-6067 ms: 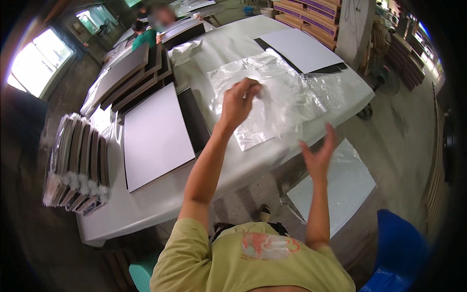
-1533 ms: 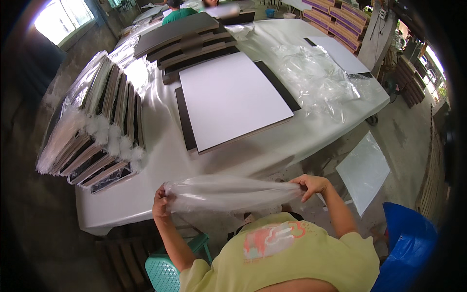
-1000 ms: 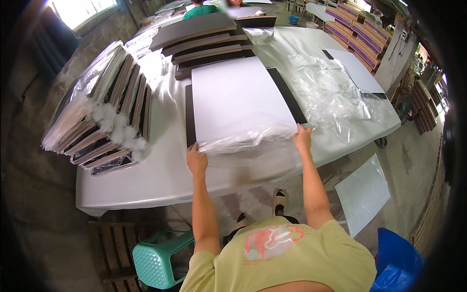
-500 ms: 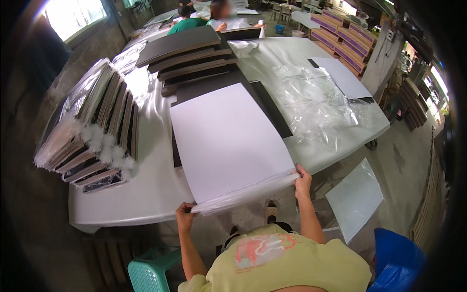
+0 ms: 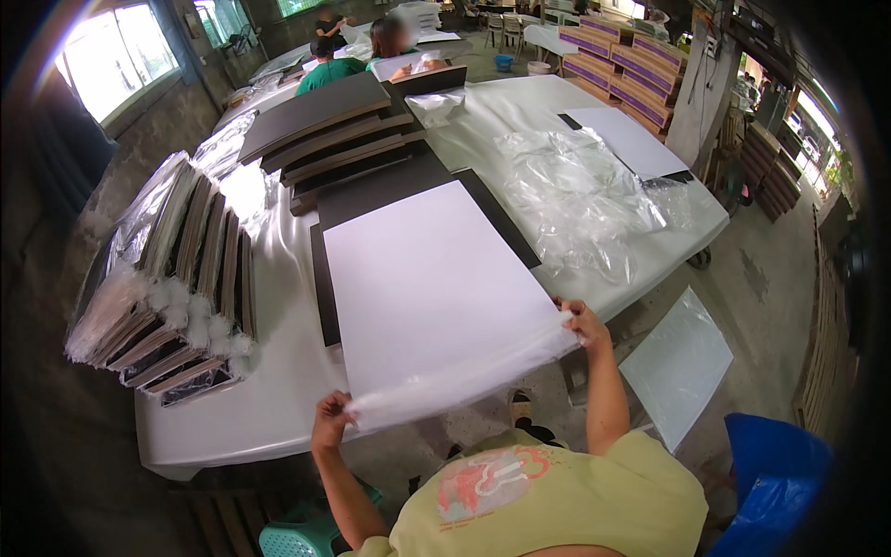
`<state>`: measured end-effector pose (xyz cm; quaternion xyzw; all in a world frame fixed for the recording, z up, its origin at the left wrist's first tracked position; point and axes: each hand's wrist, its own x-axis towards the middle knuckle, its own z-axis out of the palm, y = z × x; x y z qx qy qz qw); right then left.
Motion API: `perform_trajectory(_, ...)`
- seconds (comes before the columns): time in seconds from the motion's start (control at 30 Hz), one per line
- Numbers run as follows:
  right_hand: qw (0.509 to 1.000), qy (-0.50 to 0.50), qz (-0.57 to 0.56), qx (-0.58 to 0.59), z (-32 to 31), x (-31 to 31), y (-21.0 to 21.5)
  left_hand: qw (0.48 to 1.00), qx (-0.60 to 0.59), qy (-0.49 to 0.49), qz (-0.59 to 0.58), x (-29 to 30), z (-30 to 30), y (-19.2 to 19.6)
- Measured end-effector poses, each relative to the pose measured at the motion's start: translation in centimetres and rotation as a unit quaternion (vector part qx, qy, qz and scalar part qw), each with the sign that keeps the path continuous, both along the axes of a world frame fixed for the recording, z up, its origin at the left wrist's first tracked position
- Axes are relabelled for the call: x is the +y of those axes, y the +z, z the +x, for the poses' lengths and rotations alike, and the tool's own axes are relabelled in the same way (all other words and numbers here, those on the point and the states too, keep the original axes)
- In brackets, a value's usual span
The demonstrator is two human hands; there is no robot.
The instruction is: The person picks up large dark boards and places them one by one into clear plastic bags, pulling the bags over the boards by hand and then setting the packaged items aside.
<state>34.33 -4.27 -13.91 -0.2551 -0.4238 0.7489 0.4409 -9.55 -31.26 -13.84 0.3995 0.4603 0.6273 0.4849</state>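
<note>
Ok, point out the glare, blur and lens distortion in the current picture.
Head view: window blown out white; head view: bright glints on the crumpled plastic; head view: clear film between left hand and right hand looks smeared; head view: white table has a bowed near edge, and the picture's corners go black.

A thin, clear, whitish plastic film (image 5: 469, 382), gathered into a soft crumpled band, stretches between the two points of grip, pinched at both ends. It wraps across the near end of a smooth white rectangular board (image 5: 432, 278), which extends forward from the grip, its plain face upward.
</note>
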Motion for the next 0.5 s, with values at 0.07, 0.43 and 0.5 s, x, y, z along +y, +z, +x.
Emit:
perform_trajectory(0.07, 0.998, -0.04, -0.023, 0.048, 1.6, 1.9, -2.7, 0.99, -0.083, 0.076, 0.082, 3.2, 1.2, 2.6)
perform_trajectory(0.43, 0.915, -0.043, 0.222, 0.335, -5.5, 5.4, 27.8, 0.924, -0.051, 0.067, 0.373, 12.6, 1.4, 31.1)
perform_trajectory(0.5, 0.929, -0.093, 0.264, 0.242, -8.2, 5.6, 31.6, 0.93, -0.023, 0.152, 0.335, 14.3, -1.8, 33.9)
